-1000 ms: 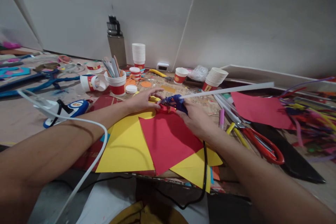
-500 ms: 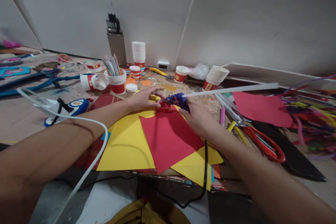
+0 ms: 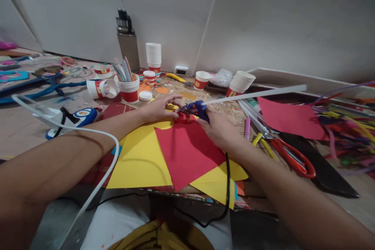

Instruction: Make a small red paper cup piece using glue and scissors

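In the middle of the frame, our right hand (image 3: 221, 129) is wrapped around a blue hot glue gun (image 3: 202, 111), a long white glue stick (image 3: 258, 94) jutting from its back toward the right. The gun's nozzle end points left, just above a small red piece (image 3: 183, 118) at the frame's centre. Our left hand (image 3: 158, 109) sits beside that piece, fingers bent and thumb tip close to it — we cannot tell whether they are clamped on it.

Beneath lie a red paper sheet (image 3: 187, 156) and, partly under it, a yellow paper sheet (image 3: 139, 168) at lower centre. A black cord (image 3: 227, 187) hangs below our right hand, over the counter (image 3: 17, 131) edge. Right of centre rest red-handled scissors (image 3: 295, 158); upper left of centre, a paper cup of pens (image 3: 130, 95) stands near a tall bottle (image 3: 128, 50).
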`<state>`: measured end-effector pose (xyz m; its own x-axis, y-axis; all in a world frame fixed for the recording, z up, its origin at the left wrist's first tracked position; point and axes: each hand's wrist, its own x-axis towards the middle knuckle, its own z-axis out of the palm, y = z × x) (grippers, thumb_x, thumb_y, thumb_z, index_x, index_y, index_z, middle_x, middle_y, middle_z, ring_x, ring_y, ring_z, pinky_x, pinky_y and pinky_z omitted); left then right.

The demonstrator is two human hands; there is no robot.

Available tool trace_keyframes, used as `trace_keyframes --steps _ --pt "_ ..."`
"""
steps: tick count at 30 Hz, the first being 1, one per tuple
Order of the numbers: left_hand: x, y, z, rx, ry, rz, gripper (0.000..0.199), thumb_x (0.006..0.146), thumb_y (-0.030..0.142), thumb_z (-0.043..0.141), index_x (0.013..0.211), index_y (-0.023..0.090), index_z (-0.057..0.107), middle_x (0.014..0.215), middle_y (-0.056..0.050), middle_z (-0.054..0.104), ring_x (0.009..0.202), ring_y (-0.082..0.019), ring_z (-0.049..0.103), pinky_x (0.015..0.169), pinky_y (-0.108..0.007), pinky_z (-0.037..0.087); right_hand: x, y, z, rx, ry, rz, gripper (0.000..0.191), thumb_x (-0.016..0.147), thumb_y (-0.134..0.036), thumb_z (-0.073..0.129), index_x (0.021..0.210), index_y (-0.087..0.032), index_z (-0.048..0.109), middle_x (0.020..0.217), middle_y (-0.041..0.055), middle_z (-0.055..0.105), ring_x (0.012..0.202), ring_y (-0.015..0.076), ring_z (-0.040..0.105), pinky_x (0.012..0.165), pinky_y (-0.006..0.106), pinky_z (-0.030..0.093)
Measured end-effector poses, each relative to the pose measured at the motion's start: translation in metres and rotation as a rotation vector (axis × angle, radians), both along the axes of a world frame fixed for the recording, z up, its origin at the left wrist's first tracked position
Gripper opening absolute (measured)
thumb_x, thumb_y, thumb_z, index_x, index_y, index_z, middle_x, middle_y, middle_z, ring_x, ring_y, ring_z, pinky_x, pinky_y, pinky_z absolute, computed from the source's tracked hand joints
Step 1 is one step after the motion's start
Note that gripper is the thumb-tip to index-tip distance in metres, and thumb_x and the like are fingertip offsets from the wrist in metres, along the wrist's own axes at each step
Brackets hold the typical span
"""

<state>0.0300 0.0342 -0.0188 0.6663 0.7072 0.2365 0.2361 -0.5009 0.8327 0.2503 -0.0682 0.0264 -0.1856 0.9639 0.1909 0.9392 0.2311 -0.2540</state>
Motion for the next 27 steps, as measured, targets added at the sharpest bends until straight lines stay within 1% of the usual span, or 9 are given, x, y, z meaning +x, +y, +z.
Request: trace_keyframes --steps 4,9,15,18,22,27 --pt "0.0002 -0.0006 0.0011 -0.006 -0.007 -0.011 0.077 0.072 0.03 0.073 0.14 0.017 0.04 0.119 -0.011 0.065 0.114 -0.021 0.058 0.105 -0.04 0.037 0.0027 -0.0032 0.0033 -0.003 -0.03 -0.024 0.036 0.09 -0.031 0.048 0.122 -0.016 0.057 0.113 0.015 0.068 0.1 0.0302 0.063 0.08 0.036 0.046" --pt "0.0 -0.0023 0.0039 -0.012 0.033 0.004 0.079 0.072 0.033 0.072 0.141 0.018 0.038 0.123 -0.011 0.064 0.114 -0.021 0.057 0.103 -0.039 0.038 0.004 -0.0084 0.0084 0.038 -0.078 -0.017 0.033 0.09 -0.028 0.048 0.118 -0.015 0.059 0.11 0.015 0.069 0.099 0.0292 0.062 0.079 0.035 0.045" --pt "0.0015 -0.0037 0.0054 -0.02 0.032 0.02 0.077 0.072 0.031 0.071 0.14 0.015 0.039 0.12 -0.011 0.064 0.11 -0.02 0.059 0.102 -0.038 0.039 -0.0013 -0.0049 0.0049 -0.014 -0.029 -0.014 0.035 0.091 -0.031 0.047 0.12 -0.015 0.057 0.113 0.0153 0.067 0.1 0.0294 0.062 0.08 0.035 0.046" --pt "0.0021 -0.0043 0.0059 -0.033 0.026 0.014 0.078 0.072 0.029 0.071 0.14 0.014 0.038 0.12 -0.012 0.063 0.109 -0.02 0.06 0.101 -0.038 0.04 -0.003 -0.0026 0.0028 -0.008 -0.017 -0.014 0.035 0.091 -0.031 0.048 0.121 -0.015 0.057 0.113 0.0147 0.068 0.1 0.0288 0.063 0.08 0.035 0.046" --pt "0.0012 -0.0045 0.006 -0.035 0.022 0.003 0.078 0.072 0.029 0.071 0.14 0.014 0.038 0.121 -0.011 0.064 0.112 -0.02 0.058 0.103 -0.039 0.038 -0.0007 -0.0036 0.0037 -0.013 -0.029 -0.027 0.036 0.09 -0.029 0.047 0.122 -0.015 0.057 0.113 0.015 0.068 0.1 0.0293 0.063 0.08 0.035 0.046" --pt "0.0001 -0.0048 0.0066 -0.023 0.032 -0.005 0.078 0.073 0.032 0.071 0.141 0.017 0.037 0.123 -0.011 0.064 0.115 -0.021 0.056 0.103 -0.039 0.038 0.0021 -0.0072 0.006 0.007 -0.065 -0.04 0.035 0.09 -0.028 0.048 0.12 -0.015 0.058 0.113 0.0152 0.068 0.102 0.0294 0.062 0.082 0.036 0.046"
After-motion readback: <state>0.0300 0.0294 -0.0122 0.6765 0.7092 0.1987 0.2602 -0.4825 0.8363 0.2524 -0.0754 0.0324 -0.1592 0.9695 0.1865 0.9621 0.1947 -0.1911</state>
